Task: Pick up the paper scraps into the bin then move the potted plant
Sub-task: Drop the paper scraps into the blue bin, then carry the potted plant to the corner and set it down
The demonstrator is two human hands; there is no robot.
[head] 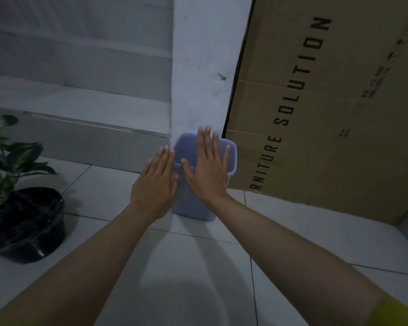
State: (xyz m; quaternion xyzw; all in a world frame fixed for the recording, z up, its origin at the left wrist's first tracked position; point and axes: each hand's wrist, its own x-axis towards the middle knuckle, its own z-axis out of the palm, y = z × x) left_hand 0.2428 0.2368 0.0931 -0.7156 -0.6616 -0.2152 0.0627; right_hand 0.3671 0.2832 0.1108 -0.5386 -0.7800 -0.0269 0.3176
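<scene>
A pale blue plastic bin point(231, 156) stands upright on the tiled floor against a white pillar. My left hand point(157, 182) hovers flat and open at the bin's left side, fingers together and pointing away. My right hand point(206, 168) is spread open, palm down, over the bin's mouth and hides most of the inside. Neither hand holds anything. The potted plant point(21, 215), green leaves in a black shiny pot, stands on the floor at the far left. No paper scraps are in sight.
A tall cardboard box point(327, 114) leans against the wall right of the bin, touching it. White stair steps point(80, 100) rise behind the plant at the left. Grey floor tiles point(198, 267) stretch toward me.
</scene>
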